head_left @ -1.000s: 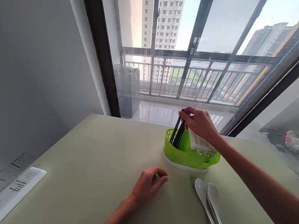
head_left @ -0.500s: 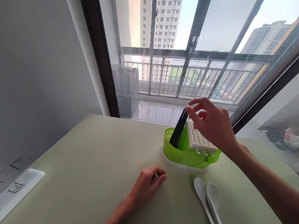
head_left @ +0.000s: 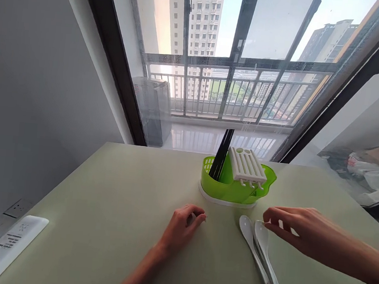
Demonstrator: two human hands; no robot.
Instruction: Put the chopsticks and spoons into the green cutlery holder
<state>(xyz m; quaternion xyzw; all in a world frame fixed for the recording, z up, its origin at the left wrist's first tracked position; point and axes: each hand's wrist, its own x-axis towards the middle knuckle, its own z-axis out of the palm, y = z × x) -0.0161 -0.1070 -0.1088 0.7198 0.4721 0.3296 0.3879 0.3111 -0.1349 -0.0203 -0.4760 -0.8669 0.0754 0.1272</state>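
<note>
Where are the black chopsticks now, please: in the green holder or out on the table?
In: the black chopsticks stand leaning inside the green holder, tops sticking out.
</note>
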